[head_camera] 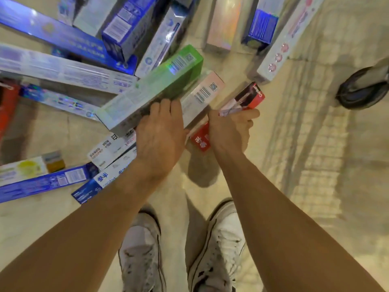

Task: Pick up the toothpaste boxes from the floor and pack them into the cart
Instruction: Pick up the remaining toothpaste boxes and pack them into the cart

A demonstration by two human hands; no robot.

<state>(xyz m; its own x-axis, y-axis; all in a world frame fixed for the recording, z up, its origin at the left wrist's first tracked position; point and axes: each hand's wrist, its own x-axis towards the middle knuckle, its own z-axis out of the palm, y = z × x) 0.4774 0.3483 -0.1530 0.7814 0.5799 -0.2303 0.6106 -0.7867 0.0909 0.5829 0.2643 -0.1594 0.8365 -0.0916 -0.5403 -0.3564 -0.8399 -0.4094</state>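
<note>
1. The left hand [160,135] has its grip curled over the near end of a green box [151,89]. A pale pink box [202,95] lies touching that box's right side, under the same fingers.
2. Both are long, flat-sided cardboard cartons. Their long axes run from lower left to upper right, and the barcoded ends point away from the person.
3. The right hand [229,131] has its grip clenched around a glossy red box [250,98] on the same diagonal. One end pokes out on each side of the fist.
4. All three cartons are held over the pale, shiny tiled floor [315,165], beside the scattered pile.
5. Down on the floor, a blue box [46,182] lies nearly sideways and a shimmering holographic box [223,24] points away.
6. White sneakers [221,239] stand below the arms, and a dark shoe [362,89] sits far right.
</note>
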